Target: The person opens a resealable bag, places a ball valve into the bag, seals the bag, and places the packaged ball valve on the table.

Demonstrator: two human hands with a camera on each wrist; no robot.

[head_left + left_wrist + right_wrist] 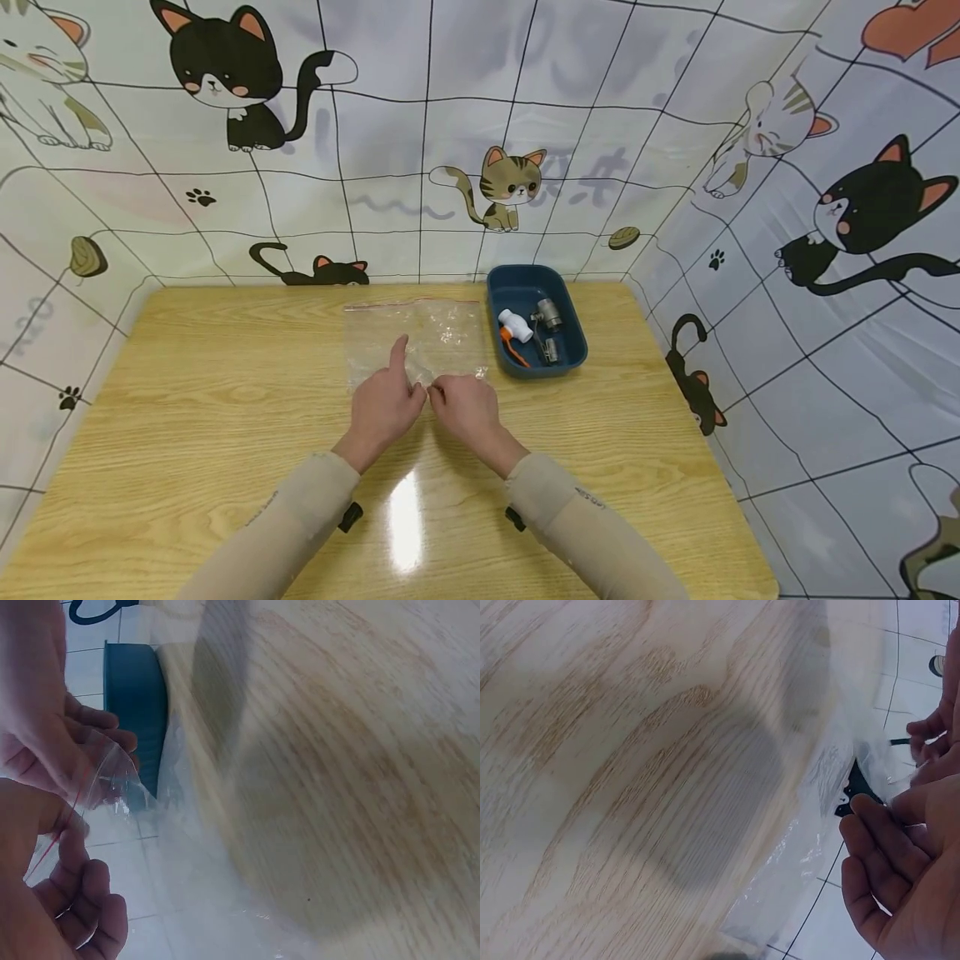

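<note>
Left hand (pixel 384 406) and right hand (pixel 468 410) pinch the clear bag (pixel 450 333), which spreads beyond them.

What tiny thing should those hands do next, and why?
Maybe the left hand and right hand should gently pull apart to try opening the clear bag: both pinch its edge, close together, and the white fitting sits outside it, in the blue bin.
</note>
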